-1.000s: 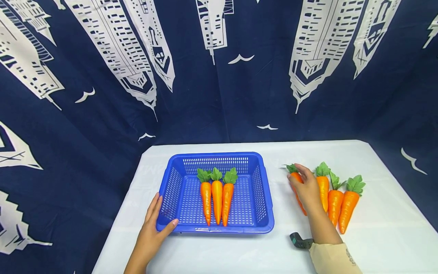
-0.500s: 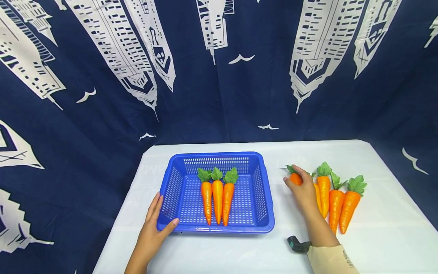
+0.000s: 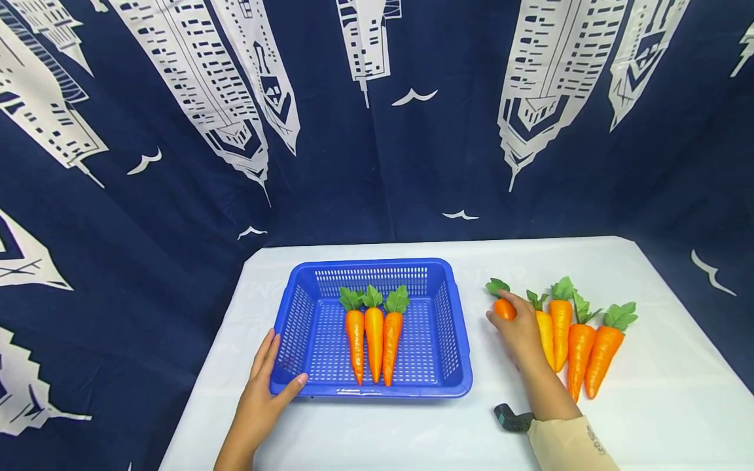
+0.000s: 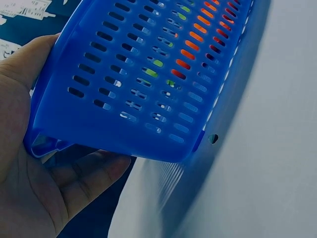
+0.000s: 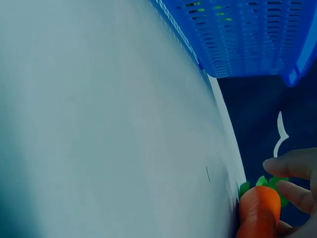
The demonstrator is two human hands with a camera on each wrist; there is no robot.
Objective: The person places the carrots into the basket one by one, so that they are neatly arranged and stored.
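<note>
Beside the slotted blue basket (image 3: 453, 340), right hand (image 3: 521, 327) grips a smooth tapered carrot (image 3: 504, 309).

Bare tablecloth (image 3: 480, 366) is seen between the basket (image 3: 453, 327) and the right hand (image 3: 518, 327); passage there is unobstructed. Inside the basket, room is left on either side of three carrots (image 3: 374, 337) lying mid-floor. The near left corner is blocked by the left hand (image 3: 265, 392). Right of the held carrot (image 3: 504, 307), four carrots (image 3: 574, 337) are packed close.
</note>
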